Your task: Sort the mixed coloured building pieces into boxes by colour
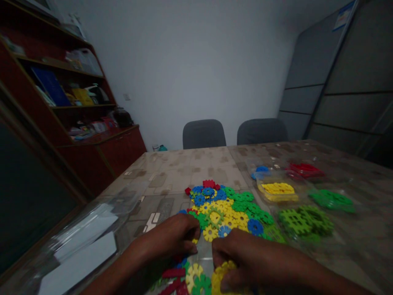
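A pile of flat plastic gear-shaped building pieces (227,209) lies on the table in yellow, green and blue, with a few red ones at its far end. At the pile's near left side is my left hand (176,235), its fingers curled; what they hold, if anything, is hidden. My right hand (242,256) is closed on yellow gear-shaped pieces (222,272) at the near edge. Between and below the hands lie a pale yellow piece (194,275), a green piece (202,284) and red strips (173,273).
To the right stand clear plastic boxes holding yellow pieces (278,188), red pieces (307,169), green pieces (333,198), light green pieces (305,221) and blue pieces (260,170). Clear packaging with white cards (80,262) lies on the left. Two grey chairs (204,134) stand behind the table.
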### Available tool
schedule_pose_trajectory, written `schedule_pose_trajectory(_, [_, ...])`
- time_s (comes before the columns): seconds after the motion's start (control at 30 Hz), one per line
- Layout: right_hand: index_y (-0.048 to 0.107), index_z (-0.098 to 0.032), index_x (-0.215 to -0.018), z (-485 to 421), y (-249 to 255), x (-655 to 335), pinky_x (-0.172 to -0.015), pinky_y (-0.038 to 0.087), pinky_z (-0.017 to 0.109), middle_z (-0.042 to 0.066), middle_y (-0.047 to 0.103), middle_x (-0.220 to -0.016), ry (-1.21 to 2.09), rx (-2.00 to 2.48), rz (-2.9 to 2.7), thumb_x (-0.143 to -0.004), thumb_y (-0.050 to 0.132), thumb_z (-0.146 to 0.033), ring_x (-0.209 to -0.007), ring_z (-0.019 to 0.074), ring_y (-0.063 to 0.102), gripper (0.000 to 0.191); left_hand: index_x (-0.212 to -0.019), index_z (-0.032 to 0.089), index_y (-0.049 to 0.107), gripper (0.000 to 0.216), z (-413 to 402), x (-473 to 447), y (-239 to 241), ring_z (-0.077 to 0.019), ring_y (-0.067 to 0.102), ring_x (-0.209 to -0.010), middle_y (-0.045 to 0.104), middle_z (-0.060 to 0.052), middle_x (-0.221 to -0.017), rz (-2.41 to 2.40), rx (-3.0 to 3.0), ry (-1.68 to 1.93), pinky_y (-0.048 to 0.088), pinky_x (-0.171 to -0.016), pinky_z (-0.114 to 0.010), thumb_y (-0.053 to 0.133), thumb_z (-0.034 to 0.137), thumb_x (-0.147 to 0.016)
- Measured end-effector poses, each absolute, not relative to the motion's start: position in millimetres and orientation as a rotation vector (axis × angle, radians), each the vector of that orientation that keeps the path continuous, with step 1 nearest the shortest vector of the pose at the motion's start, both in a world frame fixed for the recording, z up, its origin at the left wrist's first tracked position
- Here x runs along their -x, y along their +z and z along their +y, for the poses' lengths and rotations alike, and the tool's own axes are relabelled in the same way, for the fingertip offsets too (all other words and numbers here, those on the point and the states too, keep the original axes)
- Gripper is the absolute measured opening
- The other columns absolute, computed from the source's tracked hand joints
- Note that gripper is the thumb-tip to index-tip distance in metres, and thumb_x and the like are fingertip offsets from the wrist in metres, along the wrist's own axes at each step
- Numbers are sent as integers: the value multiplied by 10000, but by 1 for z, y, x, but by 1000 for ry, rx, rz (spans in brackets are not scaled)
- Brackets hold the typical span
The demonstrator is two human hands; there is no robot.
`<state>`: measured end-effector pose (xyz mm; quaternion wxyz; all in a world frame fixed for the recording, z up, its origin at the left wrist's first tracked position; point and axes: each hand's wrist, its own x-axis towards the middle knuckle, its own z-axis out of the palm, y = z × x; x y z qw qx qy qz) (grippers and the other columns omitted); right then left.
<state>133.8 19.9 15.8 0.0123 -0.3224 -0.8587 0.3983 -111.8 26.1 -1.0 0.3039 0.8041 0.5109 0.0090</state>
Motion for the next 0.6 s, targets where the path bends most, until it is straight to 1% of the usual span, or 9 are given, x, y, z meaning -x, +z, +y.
schedule_pose_trajectory(0.1, [675, -254, -1009, 31, 31, -146, -619, 382, 248, 10, 663, -925, 1120, 1001, -2629, -808, 732, -207, -811, 170, 590, 214, -811, 199, 605, 118, 26, 112, -2, -140, 516, -677, 554, 45, -741, 1354, -2133, 25, 299, -556, -233, 691, 218, -734])
schedule_pose_trajectory(0.13, [670, -253, -1024, 38, 35, -153, -626, 387, 252, 12, 661, -909, 1054, 1006, -2603, -839, 699, -230, -802, 171, 590, 188, -814, 200, 606, 117, 26, 112, -2, -140, 515, -673, 556, 44, -744, 1356, -2129, 22, 299, -553, -232, 690, 221, -735])
schedule_pose_trajectory(0.2, [666, -240, -1007, 58, 42, -172, -598, 381, 257, 8, 647, -817, 896, 1049, -2556, -890, 627, -286, -723, 165, 580, 132, -817, 202, 605, 113, 27, 112, -2, -137, 509, -662, 556, 44, -743, 1365, -2120, 10, 297, -547, -231, 679, 211, -733])
schedule_pose_trajectory(0.23, [665, -231, -989, 69, 45, -184, -588, 378, 260, 8, 641, -784, 795, 1085, -2529, -902, 601, -312, -690, 164, 574, 135, -820, 204, 603, 111, 27, 112, -2, -135, 508, -658, 556, 45, -743, 1368, -2115, 4, 296, -545, -230, 672, 205, -733])
schedule_pose_trajectory(0.27, [665, -223, -971, 82, 47, -196, -577, 374, 263, 9, 641, -757, 700, 1127, -2500, -904, 583, -330, -660, 164, 568, 151, -818, 204, 600, 107, 26, 112, -2, -134, 506, -656, 554, 45, -739, 1369, -2111, 2, 293, -543, -229, 665, 201, -733])
schedule_pose_trajectory(0.3, [664, -215, -956, 94, 47, -210, -583, 380, 267, 18, 654, -771, 613, 1169, -2465, -903, 566, -342, -661, 167, 573, 169, -813, 204, 595, 102, 26, 112, -3, -134, 506, -655, 552, 46, -735, 1365, -2106, 3, 290, -540, -228, 661, 201, -734])
schedule_pose_trajectory(0.4, [645, -199, -836, 128, 45, -250, -578, 387, 278, 33, 661, -726, 388, 1393, -2311, -856, 562, -386, -649, 187, 581, 205, -810, 203, 593, 99, 26, 113, -4, -134, 504, -657, 550, 44, -736, 1355, -2104, 29, 288, -538, -227, 660, 224, -741])
schedule_pose_trajectory(0.5, [615, -200, -725, 151, 37, -280, -566, 393, 298, 67, 673, -699, 304, 1531, -2203, -810, 562, -395, -643, 218, 595, 219, -819, 200, 606, 96, 26, 113, -5, -137, 502, -659, 556, 36, -745, 1357, -2097, 29, 305, -553, -230, 657, 247, -753])
schedule_pose_trajectory(0.6, [600, -210, -690, 163, 29, -298, -537, 393, 309, 84, 672, -651, 282, 1606, -2129, -815, 513, -375, -588, 225, 598, 224, -836, 196, 614, 99, 27, 113, -5, -144, 513, -679, 566, 27, -765, 1363, -2103, 24, 317, -566, -233, 655, 250, -763])
